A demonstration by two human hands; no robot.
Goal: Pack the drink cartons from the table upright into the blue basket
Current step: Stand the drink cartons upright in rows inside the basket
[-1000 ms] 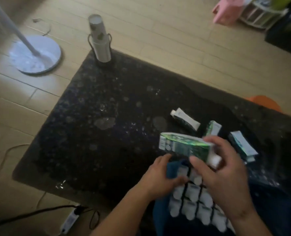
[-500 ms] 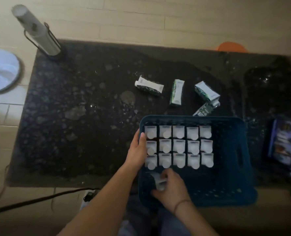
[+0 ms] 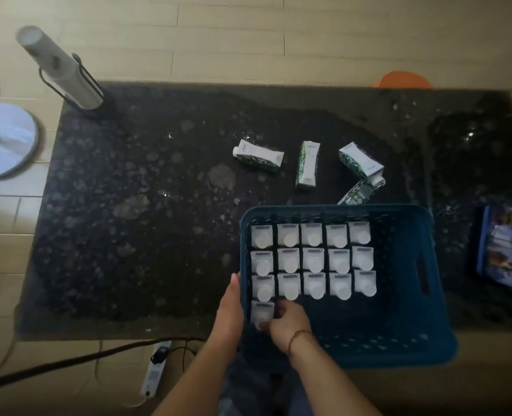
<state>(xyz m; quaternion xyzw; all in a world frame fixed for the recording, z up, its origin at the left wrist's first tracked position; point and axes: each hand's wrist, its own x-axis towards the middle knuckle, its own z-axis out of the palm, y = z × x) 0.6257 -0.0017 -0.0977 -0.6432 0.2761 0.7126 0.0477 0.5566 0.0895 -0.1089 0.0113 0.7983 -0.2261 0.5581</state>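
Head: dark speckled table (image 3: 158,235); wood floor (image 3: 248,34)

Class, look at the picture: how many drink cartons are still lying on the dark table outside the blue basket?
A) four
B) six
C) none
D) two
A: four cartons lie on their sides on the table beyond the blue basket: one, a second, a third and a fourth against the basket's far rim.

The left hand (image 3: 230,307) is lying flat along the outer wall of the basket (image 3: 428,295), fingers straight. The right hand (image 3: 284,325) is reaching inside, fingers curling around one upright carton (image 3: 262,312).
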